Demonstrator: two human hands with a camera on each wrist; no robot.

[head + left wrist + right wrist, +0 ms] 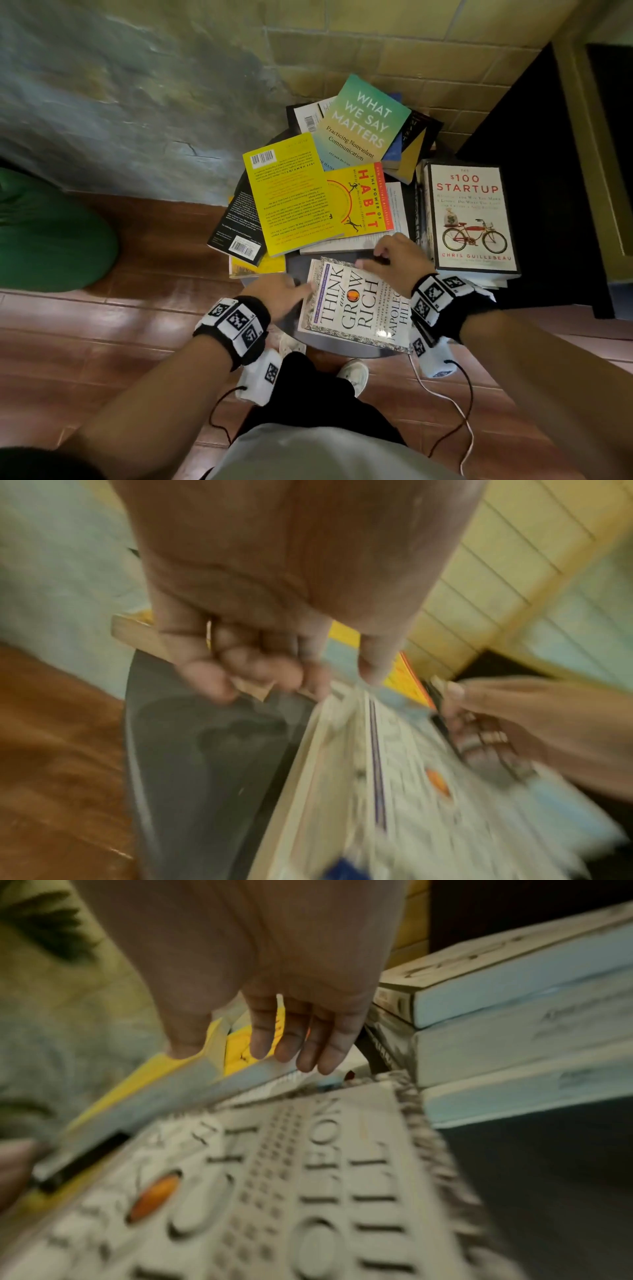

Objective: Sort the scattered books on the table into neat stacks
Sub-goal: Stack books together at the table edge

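The white Think and Grow Rich book (356, 305) lies flat at the near edge of the round dark table (298, 267). My left hand (301, 286) is at its left far corner; in the left wrist view the thumb (373, 666) sits on the corner and the fingers (246, 669) curl beside it. My right hand (373, 260) hovers at the book's far edge, its fingertips (308, 1064) hanging down onto that edge with the thumb spread apart. Behind lie The Power of Habit (363, 202), a yellow back-cover book (291, 195) and What We Say Matters (363, 120).
A squared stack topped by The $100 Startup (472, 219) stands at the table's right. A black book (239, 222) overhangs the left rim. A green object (44, 233) sits on the wooden floor at left, a dark cabinet (548, 171) at right, a wall behind.
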